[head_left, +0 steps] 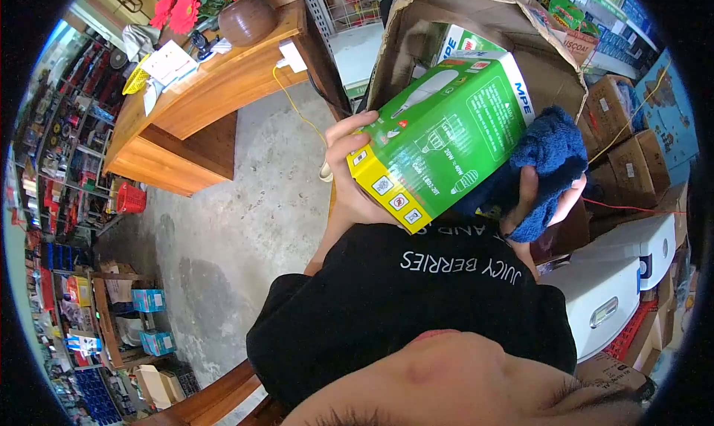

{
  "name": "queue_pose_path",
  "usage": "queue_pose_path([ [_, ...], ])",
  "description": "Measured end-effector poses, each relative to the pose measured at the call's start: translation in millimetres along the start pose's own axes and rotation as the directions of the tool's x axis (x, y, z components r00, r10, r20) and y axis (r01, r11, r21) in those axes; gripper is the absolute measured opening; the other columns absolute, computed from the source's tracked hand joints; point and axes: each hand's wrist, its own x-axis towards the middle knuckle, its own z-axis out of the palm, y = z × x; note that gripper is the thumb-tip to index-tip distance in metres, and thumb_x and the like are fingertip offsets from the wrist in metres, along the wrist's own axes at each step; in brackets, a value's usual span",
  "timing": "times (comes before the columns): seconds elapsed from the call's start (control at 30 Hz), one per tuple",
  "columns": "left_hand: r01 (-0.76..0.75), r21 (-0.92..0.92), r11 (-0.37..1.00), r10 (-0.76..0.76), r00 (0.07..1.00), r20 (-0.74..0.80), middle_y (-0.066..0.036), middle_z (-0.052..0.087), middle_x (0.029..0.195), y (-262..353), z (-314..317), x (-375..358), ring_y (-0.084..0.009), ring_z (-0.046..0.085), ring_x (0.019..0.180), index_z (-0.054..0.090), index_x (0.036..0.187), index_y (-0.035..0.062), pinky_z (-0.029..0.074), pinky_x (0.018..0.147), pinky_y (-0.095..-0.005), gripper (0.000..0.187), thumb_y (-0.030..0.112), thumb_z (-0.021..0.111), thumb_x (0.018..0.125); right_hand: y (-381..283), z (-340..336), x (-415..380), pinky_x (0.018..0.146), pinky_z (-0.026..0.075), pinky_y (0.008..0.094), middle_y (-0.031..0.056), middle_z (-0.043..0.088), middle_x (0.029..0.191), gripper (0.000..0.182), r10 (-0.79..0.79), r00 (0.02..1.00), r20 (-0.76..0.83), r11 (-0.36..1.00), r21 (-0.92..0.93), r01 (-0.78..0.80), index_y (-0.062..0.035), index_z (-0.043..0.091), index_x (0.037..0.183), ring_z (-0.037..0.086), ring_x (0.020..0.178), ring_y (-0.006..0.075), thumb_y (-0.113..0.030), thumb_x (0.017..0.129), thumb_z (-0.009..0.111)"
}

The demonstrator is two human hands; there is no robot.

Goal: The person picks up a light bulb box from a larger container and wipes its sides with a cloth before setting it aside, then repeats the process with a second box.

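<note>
A green and yellow light bulb box (454,136), printed with bulb pictures and "MPE", is tilted in front of my chest. My left hand (351,155) grips its left end, with fingers over the upper corner and the palm behind the lower edge. A bunched dark blue cloth (549,162) is in my right hand (532,203), whose fingers are partly hidden in its folds. That cloth lies against the right side of the bulb box. Behind, an open cardboard carton (554,69) contains another green and white box (476,42), partly covered by the held one.
A wooden desk (216,88) with a flower pot (248,21) stands to the left. White lidded containers (599,299) and stacked cartons (632,162) are on the right. Stocked shelves (71,158) line the far left. A yellow cord (297,108) hangs by the desk.
</note>
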Motion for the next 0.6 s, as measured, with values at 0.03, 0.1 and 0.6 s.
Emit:
queue_pose_path([
  [0.03, 0.001, 0.0, 1.0, -0.001, 1.0, -0.009, -0.022, 0.034, 0.125, 0, 1, 0, -0.0288, 0.045, 0.113, 0.029, 0.126, 0.0131, 0.045, 0.088, -0.0377, 0.105, 0.027, 0.093, 0.043, 0, 0, -1, 0.097, 0.034, 0.0418, 0.0112, 0.049, 0.117, 0.06, 0.041, 0.999, -0.007, 0.999, 0.012, -0.041, -0.0057, 0.043, 0.123, 0.047, 0.109, 0.0254, -0.007, 0.07, 0.073],
  [0.1, 0.003, -0.001, 1.0, -0.003, 1.0, -0.018, -0.022, 0.034, 0.125, 1, 2, -1, -0.0287, 0.045, 0.113, 0.029, 0.126, 0.0132, 0.045, 0.088, -0.0376, 0.105, 0.027, 0.092, 0.043, 0, -1, -1, 0.097, 0.035, 0.0426, 0.0118, 0.049, 0.118, 0.062, 0.044, 0.999, 0.01, 0.998, 0.038, -0.045, -0.0056, 0.043, 0.123, 0.047, 0.11, 0.0256, -0.008, 0.069, 0.074],
  [0.6, 0.012, -0.007, 1.0, -0.012, 1.0, -0.026, -0.023, 0.035, 0.125, 1, 1, -1, -0.0294, 0.045, 0.113, 0.03, 0.125, 0.0136, 0.045, 0.089, -0.0382, 0.106, 0.029, 0.093, 0.042, -2, 4, 0, 0.091, 0.04, 0.0443, 0.0138, 0.048, 0.115, 0.06, -0.118, 0.989, 0.09, 0.993, 0.034, 0.115, -0.0072, 0.045, 0.118, 0.051, 0.105, 0.0279, -0.012, 0.066, 0.076],
])
